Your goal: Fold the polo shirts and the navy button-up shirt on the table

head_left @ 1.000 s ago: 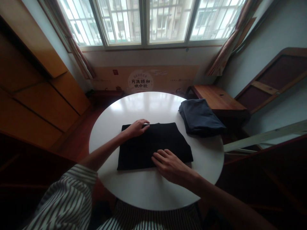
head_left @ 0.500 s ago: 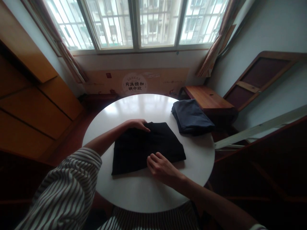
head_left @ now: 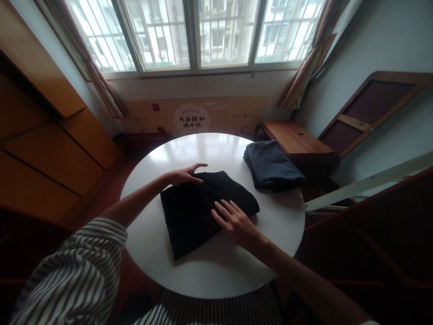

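A folded black garment [head_left: 192, 216] lies on the round white table [head_left: 149, 257] in front of me; its exact kind does not show. My left hand [head_left: 186, 175] is at its far left edge, thumb and fingers spread apart. On the garment's near right part rests my right hand [head_left: 235, 222], its fingers stretched out over the dark cloth. Neither hand grips the cloth. At the table's right side lies a folded dark blue-grey stack of cloth [head_left: 274, 164], apart from both hands.
Behind the table on the right stands a low wooden table [head_left: 292, 137]. A wooden-framed panel [head_left: 368, 104] leans by the right wall. Orange-brown cabinets [head_left: 50, 149] line the left side, and a printed banner [head_left: 233, 113] runs below the window.
The black garment has turned, its near left corner coming closer to me. My left hand has let go and spread its fingers. The right hand has uncurled and lies flatter on the cloth.
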Demonstrator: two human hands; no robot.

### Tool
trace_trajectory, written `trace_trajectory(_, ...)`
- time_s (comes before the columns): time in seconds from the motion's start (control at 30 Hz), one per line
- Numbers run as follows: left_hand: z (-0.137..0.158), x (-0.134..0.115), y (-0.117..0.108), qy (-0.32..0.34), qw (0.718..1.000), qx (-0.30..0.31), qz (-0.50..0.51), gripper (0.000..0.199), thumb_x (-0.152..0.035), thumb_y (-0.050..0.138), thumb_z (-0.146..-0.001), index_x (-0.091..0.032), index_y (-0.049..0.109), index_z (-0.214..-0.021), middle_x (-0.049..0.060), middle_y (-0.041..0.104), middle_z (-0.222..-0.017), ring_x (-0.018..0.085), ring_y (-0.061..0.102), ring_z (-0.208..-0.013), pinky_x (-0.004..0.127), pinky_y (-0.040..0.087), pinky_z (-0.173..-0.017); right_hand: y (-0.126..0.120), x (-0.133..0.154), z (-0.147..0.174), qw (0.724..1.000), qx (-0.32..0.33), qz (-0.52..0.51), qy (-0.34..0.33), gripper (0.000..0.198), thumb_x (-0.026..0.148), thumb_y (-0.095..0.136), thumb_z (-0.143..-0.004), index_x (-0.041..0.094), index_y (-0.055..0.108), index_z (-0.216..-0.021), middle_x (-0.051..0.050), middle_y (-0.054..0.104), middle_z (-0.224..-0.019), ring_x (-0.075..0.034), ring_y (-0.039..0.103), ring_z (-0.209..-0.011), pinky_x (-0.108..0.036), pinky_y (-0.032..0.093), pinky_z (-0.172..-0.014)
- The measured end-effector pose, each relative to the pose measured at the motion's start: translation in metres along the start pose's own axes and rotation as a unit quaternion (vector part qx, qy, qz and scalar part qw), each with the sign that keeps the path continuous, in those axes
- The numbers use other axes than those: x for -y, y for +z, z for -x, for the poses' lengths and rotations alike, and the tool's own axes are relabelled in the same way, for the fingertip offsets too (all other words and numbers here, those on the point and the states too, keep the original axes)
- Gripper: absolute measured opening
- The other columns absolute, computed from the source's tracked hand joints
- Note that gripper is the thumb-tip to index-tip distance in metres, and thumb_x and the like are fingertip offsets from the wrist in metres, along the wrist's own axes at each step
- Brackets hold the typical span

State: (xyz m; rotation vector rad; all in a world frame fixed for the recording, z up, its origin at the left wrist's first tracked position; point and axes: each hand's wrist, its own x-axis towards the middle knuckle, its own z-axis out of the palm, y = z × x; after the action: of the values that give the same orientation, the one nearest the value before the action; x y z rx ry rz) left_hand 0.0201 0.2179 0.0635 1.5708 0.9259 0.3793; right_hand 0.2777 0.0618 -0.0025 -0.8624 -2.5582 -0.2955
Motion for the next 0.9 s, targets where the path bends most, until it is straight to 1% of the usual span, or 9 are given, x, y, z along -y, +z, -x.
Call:
trace_trajectory(0.13, 0.034, -0.049, -0.009, 0.048, 0.997, -0.01, 0.058, 0.076, -0.032, 0.082, -0.075, -0.024, 0.045, -0.141, 0.005, 0.071, -0.096, 0.019, 0.07, -0.08, 0.026, 0.056, -0.069, -0.04, -0.002, -0.01, 0.962, -0.171, -0.203, 0.059, 0.061, -0.001, 0.037, -0.088, 0.024, 0.052, -0.142, -0.013, 0.047, -0.149, -0.026, 0.048, -0.135, -0.047, 0.048, -0.105)
trace_trajectory(0.27, 0.029, -0.087, -0.016, 0.058, 0.995, -0.078, 0.022, 0.067, -0.033, 0.083, -0.074, -0.023, 0.054, -0.134, 0.003, 0.072, -0.087, 0.018, 0.07, -0.075, 0.029, 0.058, -0.07, -0.058, 0.0, -0.023, 0.854, -0.294, -0.379, 0.2, 0.052, 0.005, 0.043, -0.086, 0.03, 0.066, -0.126, -0.005, 0.057, -0.139, -0.024, 0.056, -0.126, -0.043, 0.048, -0.105)
trace_trajectory(0.4, -0.015, -0.07, -0.015, -0.038, 0.996, -0.074, -0.022, 0.052, -0.04, 0.084, -0.071, -0.02, 0.068, -0.116, 0.006, 0.074, -0.095, 0.022, 0.071, -0.085, 0.029, 0.058, -0.076, -0.028, -0.004, -0.014, 0.692, -0.278, -0.56, 0.362, 0.054, 0.008, 0.049, -0.075, 0.026, 0.067, -0.124, -0.006, 0.066, -0.126, -0.024, 0.064, -0.111, -0.042, 0.053, -0.095)
trace_trajectory(0.47, -0.033, -0.045, -0.012, -0.1, 0.994, -0.023, -0.025, 0.046, -0.043, 0.083, -0.07, -0.018, 0.072, -0.106, 0.008, 0.074, -0.099, 0.024, 0.07, -0.092, 0.029, 0.057, -0.079, -0.01, -0.011, 0.003, 0.654, -0.205, -0.602, 0.41, 0.057, 0.011, 0.047, -0.074, 0.023, 0.065, -0.127, -0.007, 0.069, -0.121, -0.024, 0.068, -0.101, -0.04, 0.058, -0.086)
trace_trajectory(0.53, -0.04, -0.019, -0.01, -0.147, 0.989, 0.023, -0.023, 0.048, -0.043, 0.084, -0.067, -0.016, 0.073, -0.106, 0.01, 0.074, -0.101, 0.026, 0.069, -0.097, 0.03, 0.056, -0.081, 0.001, -0.019, 0.022, 0.705, -0.14, -0.556, 0.417, 0.055, 0.01, 0.044, -0.075, 0.023, 0.067, -0.124, -0.008, 0.069, -0.12, -0.024, 0.067, -0.104, -0.041, 0.058, -0.086)
trace_trajectory(0.63, -0.035, 0.008, -0.01, -0.157, 0.987, 0.024, -0.033, 0.072, -0.035, 0.089, -0.06, -0.017, 0.064, -0.125, 0.01, 0.072, -0.105, 0.027, 0.067, -0.102, 0.029, 0.054, -0.084, 0.0, -0.028, 0.042, 0.866, -0.123, -0.337, 0.348, 0.05, 0.007, 0.046, -0.08, 0.023, 0.069, -0.121, -0.011, 0.06, -0.134, -0.027, 0.061, -0.117, -0.046, 0.053, -0.096)
trace_trajectory(0.7, -0.027, 0.014, -0.01, -0.137, 0.99, -0.002, -0.047, 0.085, -0.034, 0.09, -0.059, -0.017, 0.056, -0.136, 0.01, 0.07, -0.106, 0.026, 0.067, -0.102, 0.028, 0.053, -0.083, -0.006, -0.03, 0.043, 0.947, -0.115, -0.172, 0.247, 0.052, 0.004, 0.049, -0.083, 0.024, 0.065, -0.129, -0.014, 0.053, -0.143, -0.03, 0.057, -0.121, -0.052, 0.049, -0.1)
trace_trajectory(0.77, -0.021, 0.014, -0.009, -0.118, 0.992, -0.017, -0.043, 0.088, -0.037, 0.089, -0.062, -0.02, 0.051, -0.14, 0.008, 0.069, -0.104, 0.025, 0.068, -0.098, 0.027, 0.054, -0.079, -0.013, -0.03, 0.038, 0.987, -0.08, -0.072, 0.121, 0.056, 0.0, 0.047, -0.086, 0.024, 0.06, -0.135, -0.015, 0.054, -0.142, -0.032, 0.055, -0.125, -0.056, 0.047, -0.102)
trace_trajectory(0.9, -0.017, 0.01, -0.004, -0.103, 0.994, -0.006, 0.041, 0.088, -0.039, 0.086, -0.067, -0.026, 0.045, -0.144, 0.006, 0.07, -0.1, 0.022, 0.071, -0.082, 0.027, 0.057, -0.067, -0.016, -0.034, 0.03, 0.994, -0.076, -0.072, -0.002, 0.056, 0.0, 0.042, -0.09, 0.02, 0.052, -0.142, -0.014, 0.066, -0.127, -0.027, 0.06, -0.119, -0.048, 0.053, -0.099)
